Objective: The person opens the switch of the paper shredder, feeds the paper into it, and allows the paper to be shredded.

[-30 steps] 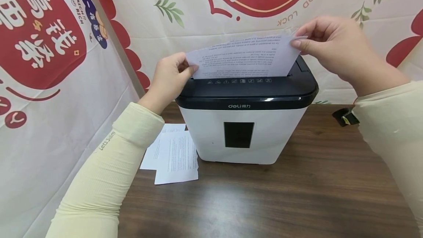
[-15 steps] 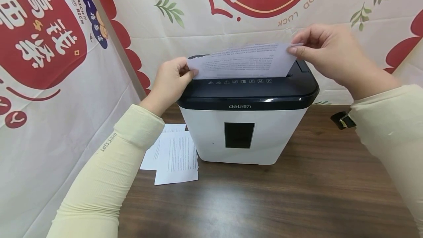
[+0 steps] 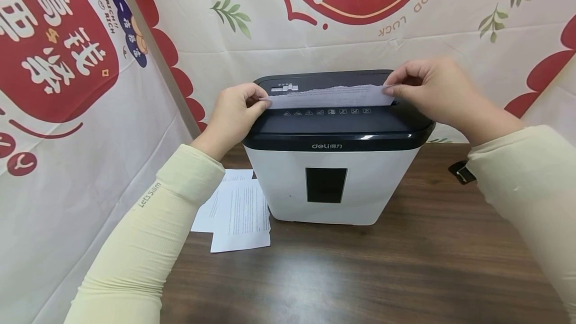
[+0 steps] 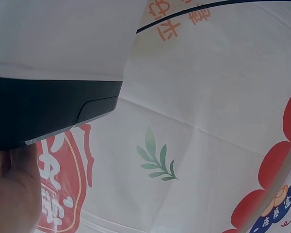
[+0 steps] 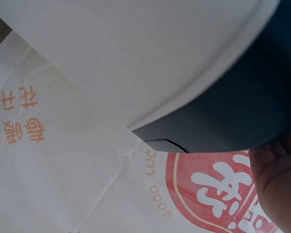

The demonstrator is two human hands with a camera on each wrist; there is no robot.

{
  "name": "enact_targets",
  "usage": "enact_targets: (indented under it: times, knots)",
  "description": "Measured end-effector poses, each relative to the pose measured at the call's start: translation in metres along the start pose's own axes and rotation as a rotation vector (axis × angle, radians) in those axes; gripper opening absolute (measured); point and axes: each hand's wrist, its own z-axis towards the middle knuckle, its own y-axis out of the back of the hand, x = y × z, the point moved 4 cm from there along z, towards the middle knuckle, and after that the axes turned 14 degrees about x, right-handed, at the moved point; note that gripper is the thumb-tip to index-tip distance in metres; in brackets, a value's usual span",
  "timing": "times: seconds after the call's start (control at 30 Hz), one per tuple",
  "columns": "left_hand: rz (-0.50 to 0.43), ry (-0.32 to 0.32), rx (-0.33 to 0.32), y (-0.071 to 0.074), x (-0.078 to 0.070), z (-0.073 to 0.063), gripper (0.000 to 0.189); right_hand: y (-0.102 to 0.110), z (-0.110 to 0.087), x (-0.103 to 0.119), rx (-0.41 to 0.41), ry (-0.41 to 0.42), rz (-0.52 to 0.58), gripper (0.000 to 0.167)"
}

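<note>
A printed sheet of paper [image 3: 333, 97] with a torn upper edge stands in the slot of a paper shredder [image 3: 333, 129], only a narrow strip showing above the black lid. My left hand [image 3: 236, 116] pinches the strip's left end between thumb and fingers. At the right end, my right hand [image 3: 434, 91] pinches the upper corner. Both wrist views look past the shredder's side; there the left hand [image 4: 17, 187] and right hand [image 5: 279, 182] show beside its dark lid, their fingertips hidden behind it.
Several printed sheets [image 3: 240, 214] with torn edges lie on the brown wooden table [image 3: 360, 274] left of the shredder. A small black object [image 3: 462, 171] is by the right sleeve. A white printed cloth [image 3: 288, 34] hangs behind and along the left.
The paper has sunk deep into the shredder slot, uncovering the lid's back part and switch. My right hand has come down and left with it; the left hand has lowered slightly.
</note>
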Motion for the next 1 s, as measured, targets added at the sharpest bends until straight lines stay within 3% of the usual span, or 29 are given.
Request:
enact_targets:
  times: [0.4, 0.67, 1.0]
  knots:
    - [-0.02, 0.037, 0.008, 0.001, 0.002, 0.0, 0.006, -0.014, 0.001, 0.003, 0.029, 0.049, -0.198, 0.01]
    - [-0.019, 0.035, 0.001, 0.002, 0.002, 0.0, 0.006, -0.016, 0.002, 0.005, 0.048, 0.03, -0.211, 0.013]
    - [-0.013, 0.015, -0.016, 0.0, 0.003, -0.005, 0.01, -0.018, -0.008, 0.009, -0.006, 0.044, -0.178, 0.017]
